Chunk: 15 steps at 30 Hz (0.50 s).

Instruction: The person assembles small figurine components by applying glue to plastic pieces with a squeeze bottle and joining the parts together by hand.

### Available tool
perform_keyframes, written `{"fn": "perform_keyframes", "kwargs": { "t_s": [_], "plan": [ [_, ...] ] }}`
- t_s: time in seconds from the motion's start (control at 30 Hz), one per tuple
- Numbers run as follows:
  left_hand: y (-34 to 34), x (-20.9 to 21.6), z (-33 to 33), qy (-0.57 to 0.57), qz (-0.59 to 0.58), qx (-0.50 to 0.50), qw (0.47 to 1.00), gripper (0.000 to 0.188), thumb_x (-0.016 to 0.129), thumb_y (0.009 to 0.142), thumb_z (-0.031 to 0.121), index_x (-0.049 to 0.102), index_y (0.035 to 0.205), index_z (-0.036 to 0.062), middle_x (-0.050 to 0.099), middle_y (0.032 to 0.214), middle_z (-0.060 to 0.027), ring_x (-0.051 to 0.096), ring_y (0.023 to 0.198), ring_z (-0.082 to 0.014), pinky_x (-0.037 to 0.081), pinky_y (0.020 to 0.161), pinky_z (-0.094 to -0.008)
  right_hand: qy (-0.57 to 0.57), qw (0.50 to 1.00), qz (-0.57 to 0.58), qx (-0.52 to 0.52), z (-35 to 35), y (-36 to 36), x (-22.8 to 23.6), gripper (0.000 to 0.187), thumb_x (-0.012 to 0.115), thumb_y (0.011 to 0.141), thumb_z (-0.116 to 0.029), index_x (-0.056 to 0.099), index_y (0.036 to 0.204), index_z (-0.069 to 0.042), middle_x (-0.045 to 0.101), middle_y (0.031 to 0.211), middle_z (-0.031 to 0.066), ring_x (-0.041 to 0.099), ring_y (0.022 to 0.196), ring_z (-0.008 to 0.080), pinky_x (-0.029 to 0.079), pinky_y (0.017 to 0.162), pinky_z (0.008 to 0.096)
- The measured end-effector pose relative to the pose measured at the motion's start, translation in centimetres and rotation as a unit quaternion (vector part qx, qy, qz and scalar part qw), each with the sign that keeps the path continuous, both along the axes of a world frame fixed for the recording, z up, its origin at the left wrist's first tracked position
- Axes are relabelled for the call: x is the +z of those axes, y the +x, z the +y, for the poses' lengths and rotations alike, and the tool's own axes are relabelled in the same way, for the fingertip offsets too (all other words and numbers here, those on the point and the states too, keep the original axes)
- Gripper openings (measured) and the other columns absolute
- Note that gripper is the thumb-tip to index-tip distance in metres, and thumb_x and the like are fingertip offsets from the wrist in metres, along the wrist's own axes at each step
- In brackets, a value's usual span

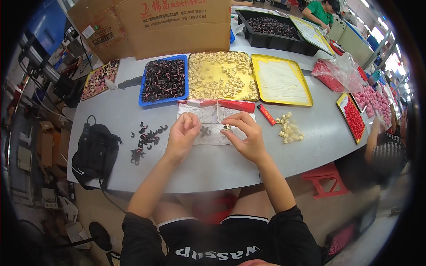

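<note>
My right hand (250, 138) pinches a small cream-coloured part with a dark spot (226, 127) between thumb and fingertips. To its left, my left hand (183, 137) is closed in a pinch; whatever it may hold is too small or hidden to name. Both hands are over a white paper sheet (213, 139) with a red-and-white packet (235, 105) at its far edge. A few dark curved pieces (205, 131) lie between the hands. Loose black curved pieces (148, 139) are scattered left of my left hand. Right of my right hand sits a heap of cream parts (289, 128).
Behind the sheet stand a blue tray (164, 102) of black pieces, a yellow tray (208, 74) of cream parts and a white-lined yellow tray (288, 103). A black bag (95, 150) lies left, a red lighter-like object (266, 115) right. A cardboard box (177, 33) rises behind; co-workers sit beyond.
</note>
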State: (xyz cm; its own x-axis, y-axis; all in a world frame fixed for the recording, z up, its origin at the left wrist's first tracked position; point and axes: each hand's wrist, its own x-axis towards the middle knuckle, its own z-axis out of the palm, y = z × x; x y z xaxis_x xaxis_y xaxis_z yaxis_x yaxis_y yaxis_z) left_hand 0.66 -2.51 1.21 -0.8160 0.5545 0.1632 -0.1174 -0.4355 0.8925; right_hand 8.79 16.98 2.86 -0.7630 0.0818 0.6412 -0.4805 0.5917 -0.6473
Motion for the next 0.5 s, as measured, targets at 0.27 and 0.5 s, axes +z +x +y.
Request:
{"fn": "perform_keyframes", "kwargs": {
  "t_s": [0.27,0.5],
  "plan": [
    [0.1,0.3,0.2,-0.017,0.009,0.012,1.0,0.028,0.057,0.087,-0.002,0.035,0.083,0.0139,0.045,0.096,0.0009,0.042,0.085,-0.0067,0.037,0.075,-0.0228,0.0,1.0,-0.01,0.005,0.0,0.0,0.0,0.024,0.075,0.072,-0.002,0.067,0.095,-0.004,0.063,0.093,0.01,0.062,0.087,0.0253,0.05,0.076,0.0333],
    [0.5,1.0,0.3,0.017,-0.041,-0.028,0.999,0.026,0.054,0.086,-0.003,0.034,0.084,0.0137,0.043,0.093,0.0001,0.042,0.081,-0.0096,0.037,0.072,-0.0241,0.003,1.0,-0.005,0.001,0.0,0.0,0.1,0.022,0.074,0.073,-0.001,0.068,0.094,-0.003,0.064,0.093,0.0088,0.063,0.087,0.0225,0.049,0.075,0.0308]
  ]
}}
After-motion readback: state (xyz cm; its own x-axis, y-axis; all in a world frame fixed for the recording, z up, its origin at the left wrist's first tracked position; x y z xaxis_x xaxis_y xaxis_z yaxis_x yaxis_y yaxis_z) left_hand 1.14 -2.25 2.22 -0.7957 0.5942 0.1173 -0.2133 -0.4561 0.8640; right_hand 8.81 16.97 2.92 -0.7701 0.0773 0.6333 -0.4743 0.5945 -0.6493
